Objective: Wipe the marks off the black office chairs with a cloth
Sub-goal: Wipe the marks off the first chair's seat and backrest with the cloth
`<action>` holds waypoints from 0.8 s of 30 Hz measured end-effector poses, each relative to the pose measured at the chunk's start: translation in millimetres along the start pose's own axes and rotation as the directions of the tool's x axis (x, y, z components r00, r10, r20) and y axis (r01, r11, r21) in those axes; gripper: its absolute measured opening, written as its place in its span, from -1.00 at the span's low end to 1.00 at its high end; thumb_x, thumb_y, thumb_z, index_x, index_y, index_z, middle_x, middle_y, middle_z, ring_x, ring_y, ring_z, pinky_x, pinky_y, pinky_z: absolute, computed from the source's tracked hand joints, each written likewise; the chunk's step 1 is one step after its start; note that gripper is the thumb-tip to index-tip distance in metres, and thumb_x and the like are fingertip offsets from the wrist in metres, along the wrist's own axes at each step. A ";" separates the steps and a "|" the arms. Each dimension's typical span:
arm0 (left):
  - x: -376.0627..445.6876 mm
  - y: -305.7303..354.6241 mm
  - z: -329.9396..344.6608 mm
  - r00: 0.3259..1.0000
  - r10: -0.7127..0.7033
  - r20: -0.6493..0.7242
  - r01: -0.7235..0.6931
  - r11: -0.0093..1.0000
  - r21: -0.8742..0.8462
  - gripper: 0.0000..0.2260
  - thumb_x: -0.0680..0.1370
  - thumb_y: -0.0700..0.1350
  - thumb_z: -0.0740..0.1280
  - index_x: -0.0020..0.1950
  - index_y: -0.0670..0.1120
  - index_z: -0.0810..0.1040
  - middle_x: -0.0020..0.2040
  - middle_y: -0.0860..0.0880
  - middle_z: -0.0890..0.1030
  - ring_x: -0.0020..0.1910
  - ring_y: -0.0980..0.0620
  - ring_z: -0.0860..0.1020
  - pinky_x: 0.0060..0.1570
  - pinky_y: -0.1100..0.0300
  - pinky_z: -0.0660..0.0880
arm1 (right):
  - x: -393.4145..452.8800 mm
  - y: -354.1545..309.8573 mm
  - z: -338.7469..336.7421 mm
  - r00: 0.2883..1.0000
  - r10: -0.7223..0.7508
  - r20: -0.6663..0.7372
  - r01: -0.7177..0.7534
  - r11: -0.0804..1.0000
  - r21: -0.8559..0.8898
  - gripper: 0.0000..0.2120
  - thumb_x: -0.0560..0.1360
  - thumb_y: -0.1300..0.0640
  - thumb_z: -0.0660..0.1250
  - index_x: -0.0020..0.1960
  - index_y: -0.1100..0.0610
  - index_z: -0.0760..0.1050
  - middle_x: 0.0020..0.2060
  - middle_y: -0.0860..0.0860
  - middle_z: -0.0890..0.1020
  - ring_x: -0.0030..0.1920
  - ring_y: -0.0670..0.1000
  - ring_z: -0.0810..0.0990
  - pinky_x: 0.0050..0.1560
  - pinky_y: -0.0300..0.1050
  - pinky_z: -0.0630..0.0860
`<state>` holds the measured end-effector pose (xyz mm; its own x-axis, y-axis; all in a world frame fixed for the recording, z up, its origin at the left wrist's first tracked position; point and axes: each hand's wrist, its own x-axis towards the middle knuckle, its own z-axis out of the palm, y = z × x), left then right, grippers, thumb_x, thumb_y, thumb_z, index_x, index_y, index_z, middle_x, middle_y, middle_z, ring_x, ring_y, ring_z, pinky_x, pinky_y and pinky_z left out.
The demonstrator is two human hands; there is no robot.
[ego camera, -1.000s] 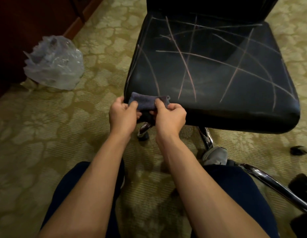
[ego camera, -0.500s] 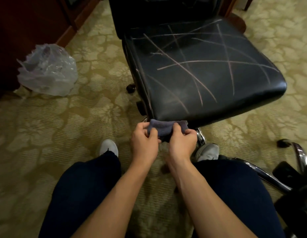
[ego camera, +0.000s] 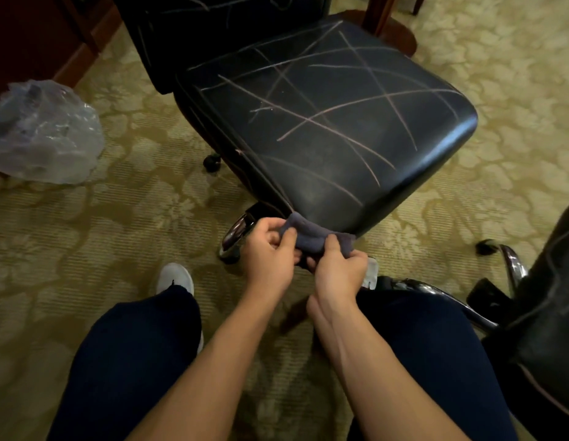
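Chair ahead, cloth held at its near corner

Chair seat (ego camera: 324, 122) straight ahead on the carpet (ego camera: 85, 233), backrest (ego camera: 213, 33) behind it. Cloth (ego camera: 311, 238) just before the seat's near corner, pinched between left hand (ego camera: 270, 253) and right hand (ego camera: 337, 268). Plastic bag (ego camera: 42, 132) far left; second chair (ego camera: 544, 329) at right edge.
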<state>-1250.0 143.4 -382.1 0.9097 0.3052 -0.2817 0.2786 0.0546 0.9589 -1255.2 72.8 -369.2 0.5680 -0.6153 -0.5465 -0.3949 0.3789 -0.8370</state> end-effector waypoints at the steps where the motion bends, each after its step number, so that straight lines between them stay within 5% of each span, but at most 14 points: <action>1: 2.8 0.0 -1.0 1.000 0.019 -0.013 -0.018 0.999 0.036 -0.81 0.59 -0.24 0.34 -0.07 0.06 0.49 -0.21 -0.07 0.65 -0.34 0.06 0.63 -0.35 0.18 0.59 | -2.0 0.6 0.6 1.000 0.003 0.013 -0.003 1.000 0.015 -0.83 0.59 0.14 0.31 0.09 0.21 0.39 -0.15 0.09 0.59 -0.28 -0.03 0.61 -0.26 -0.14 0.57; 7: -1.8 -2.3 4.6 0.989 0.100 -0.109 -0.073 0.971 0.227 -0.89 0.54 -0.03 0.33 -0.12 0.15 0.43 -0.14 0.03 0.62 -0.13 -0.05 0.67 -0.07 -0.12 0.64 | -5.8 1.4 -8.5 0.997 0.035 0.068 -0.038 0.998 0.046 -0.88 0.56 0.19 0.36 -0.03 0.18 0.42 -0.23 0.09 0.61 -0.26 0.00 0.62 -0.19 -0.08 0.60; 12: -14.4 2.5 12.8 0.999 0.010 0.039 -0.015 0.991 0.132 -0.91 0.62 -0.18 0.32 0.01 0.01 0.46 -0.05 -0.06 0.64 -0.23 0.19 0.68 -0.14 0.09 0.66 | 6.1 -8.5 -22.6 0.999 0.016 -0.030 -0.015 0.999 0.041 -0.90 0.53 0.16 0.37 -0.06 0.16 0.46 -0.24 0.09 0.63 -0.25 0.02 0.64 -0.19 -0.07 0.62; 17: -16.6 15.1 19.4 0.974 -0.158 0.165 0.170 0.984 -0.058 -0.93 0.63 -0.28 0.26 0.10 -0.16 0.46 -0.04 -0.20 0.64 -0.28 0.11 0.68 -0.25 0.26 0.62 | 13.2 -14.7 -21.3 0.997 0.015 -0.079 -0.008 0.997 0.083 -0.89 0.53 0.16 0.35 -0.10 0.12 0.42 -0.18 0.15 0.64 -0.14 0.15 0.69 -0.11 0.11 0.67; 24: 4.0 23.2 18.7 0.991 -0.117 0.061 0.121 0.991 -0.065 -0.91 0.63 -0.23 0.29 -0.02 -0.06 0.47 -0.08 -0.15 0.64 -0.25 0.04 0.66 -0.28 0.23 0.62 | 11.5 -14.6 -13.2 0.998 -0.061 -0.005 0.061 0.997 0.039 -0.79 0.50 0.13 0.44 -0.13 0.13 0.40 -0.23 0.13 0.65 -0.25 0.09 0.70 -0.12 0.06 0.67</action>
<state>-1234.2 128.0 -361.6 0.8879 0.2382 -0.3936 0.3659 0.1529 0.9180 -1252.5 51.0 -362.9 0.5876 -0.6404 -0.4947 -0.3314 0.3673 -0.8691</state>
